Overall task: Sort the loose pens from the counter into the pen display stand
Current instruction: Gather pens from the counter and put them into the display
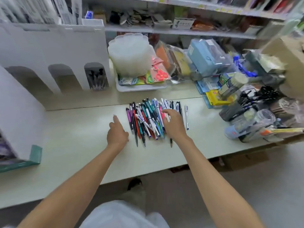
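Where the table (74, 129) reaches its left end, the pen display stand (54, 51) stands at the back, white card with three arched slots along its foot; the rightmost slot (96, 78) holds a bunch of dark pens. A teal-edged box (35, 155) sits at the near left corner. Moving across, the left hand (117, 134) lies low over the bare table just beside the pile, its forefinger pointing straight ahead and the other fingers loosely bent, holding nothing. Next to it the loose pens (148, 119) lie in a heap mid-table, well apart from the stand, mostly lengthways, in purple, red, teal, blue, black and white. The right hand (174, 124) is spread over the right part of the heap, fingers (165, 111) stretched out and a little blurred; I see no pen gripped in them. One white pen (186, 116) lies alone just right of the heap. Behind, a white tray (141, 88) carries coloured packets and a stack of clear plastic dishes (131, 53), with packed pink scissors (160, 74) leaning there, and blue pouches (205, 56) further right
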Demonstrator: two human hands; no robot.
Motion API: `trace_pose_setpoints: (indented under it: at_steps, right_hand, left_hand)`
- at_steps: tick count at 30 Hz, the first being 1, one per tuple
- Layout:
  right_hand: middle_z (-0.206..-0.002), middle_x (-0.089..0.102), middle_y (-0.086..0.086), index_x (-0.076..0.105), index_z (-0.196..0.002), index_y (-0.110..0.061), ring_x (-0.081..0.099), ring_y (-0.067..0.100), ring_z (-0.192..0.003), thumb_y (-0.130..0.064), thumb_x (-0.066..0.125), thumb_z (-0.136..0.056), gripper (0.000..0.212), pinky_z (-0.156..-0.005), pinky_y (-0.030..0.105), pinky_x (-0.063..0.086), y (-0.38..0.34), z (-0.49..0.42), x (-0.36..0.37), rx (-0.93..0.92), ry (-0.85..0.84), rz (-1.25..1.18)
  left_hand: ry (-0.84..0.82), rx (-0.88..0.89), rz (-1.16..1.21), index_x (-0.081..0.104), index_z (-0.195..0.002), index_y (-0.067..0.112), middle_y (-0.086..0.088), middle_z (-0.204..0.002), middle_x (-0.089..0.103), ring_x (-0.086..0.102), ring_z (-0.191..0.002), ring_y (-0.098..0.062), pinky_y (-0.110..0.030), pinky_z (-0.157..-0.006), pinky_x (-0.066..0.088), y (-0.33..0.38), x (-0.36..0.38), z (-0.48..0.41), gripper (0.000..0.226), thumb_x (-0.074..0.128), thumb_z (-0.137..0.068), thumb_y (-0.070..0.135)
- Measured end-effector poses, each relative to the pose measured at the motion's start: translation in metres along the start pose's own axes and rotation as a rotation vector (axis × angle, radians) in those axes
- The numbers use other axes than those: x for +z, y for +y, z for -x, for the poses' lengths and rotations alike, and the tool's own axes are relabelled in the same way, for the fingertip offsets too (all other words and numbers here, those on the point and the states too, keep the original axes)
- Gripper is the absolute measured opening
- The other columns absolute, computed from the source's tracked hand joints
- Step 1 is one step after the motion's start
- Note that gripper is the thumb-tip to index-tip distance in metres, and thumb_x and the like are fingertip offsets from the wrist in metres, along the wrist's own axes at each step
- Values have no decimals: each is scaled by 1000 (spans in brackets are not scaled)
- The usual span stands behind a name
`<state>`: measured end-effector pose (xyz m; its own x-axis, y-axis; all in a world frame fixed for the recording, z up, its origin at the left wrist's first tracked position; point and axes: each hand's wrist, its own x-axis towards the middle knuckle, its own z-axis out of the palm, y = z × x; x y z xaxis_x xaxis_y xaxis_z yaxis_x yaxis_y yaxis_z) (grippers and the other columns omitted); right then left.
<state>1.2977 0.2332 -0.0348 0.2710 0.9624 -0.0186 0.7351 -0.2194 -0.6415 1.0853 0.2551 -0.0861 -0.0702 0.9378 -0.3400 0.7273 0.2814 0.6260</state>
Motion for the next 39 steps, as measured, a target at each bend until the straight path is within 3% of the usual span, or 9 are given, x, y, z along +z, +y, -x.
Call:
trace_pose_setpoints:
  at_steps: [5,7,9,12,19,22,29,33,39]
  right_hand:
    - [-128,61,5,64,-124,-12,48,21,-124,-3,52,-92,35,-108,31,34,25,-28,-8,-34,-51,5]
    - [-127,62,7,64,-123,-10,49,23,-124,-3,53,-90,35,-109,30,31,33,-40,-7,-60,-50,18]
    - [-127,61,7,64,-122,-11,48,24,-124,-8,58,-89,33,-106,24,25,42,-52,-1,-107,-48,24]
    - [-135,54,10,62,-125,-12,42,26,-131,-16,62,-88,37,-110,27,20,56,-62,9,-147,-71,41]
    - [-145,43,10,58,-129,-12,29,26,-140,-18,59,-88,42,-118,40,15,79,-74,24,-243,-148,110]
    - [-145,43,13,56,-130,-9,31,29,-139,-17,55,-89,42,-118,46,21,83,-74,29,-286,-134,100]
    - [-147,41,11,56,-130,-11,31,27,-139,-17,49,-90,40,-117,42,19,85,-75,32,-305,-142,55]
    - [-147,41,11,56,-129,-10,31,26,-139,-14,50,-91,38,-117,41,18,83,-76,33,-306,-134,55]
    - [-146,40,10,55,-130,-11,29,25,-139,-13,49,-92,38,-118,42,18,83,-76,34,-295,-140,90]
  left_hand:
    - [58,-52,122,14,-153,14,-8,-92,63,63,-86,-30,-34,-63,44,13,21,-22,78,59,-90,11]
    - [52,-89,107,21,-151,9,-10,-107,63,60,-103,-32,-38,-77,48,26,27,-25,72,58,-94,34]
    - [33,-141,27,22,-151,5,-17,-138,48,45,-129,-36,-46,-98,44,39,37,-29,91,56,-88,61]
    - [48,-218,-29,17,-152,1,-20,-149,33,31,-138,-36,-45,-105,38,54,52,-27,102,58,-85,67]
    - [150,-267,-56,21,-148,0,-23,-139,38,43,-123,-38,-43,-96,43,70,73,-32,82,61,-91,43]
    - [158,-315,27,26,-146,3,-21,-133,46,50,-117,-37,-42,-92,45,74,75,-36,79,67,-88,37]
    - [140,-342,111,42,-112,7,-12,-102,60,58,-86,-30,-35,-68,41,74,74,-43,41,67,-88,29]
    - [140,-331,175,46,-108,5,-11,-93,61,60,-80,-28,-36,-64,43,70,70,-42,38,65,-92,34]
    - [154,-320,254,46,-101,9,-3,-82,56,57,-72,-24,-33,-58,40,68,61,-37,31,70,-85,18]
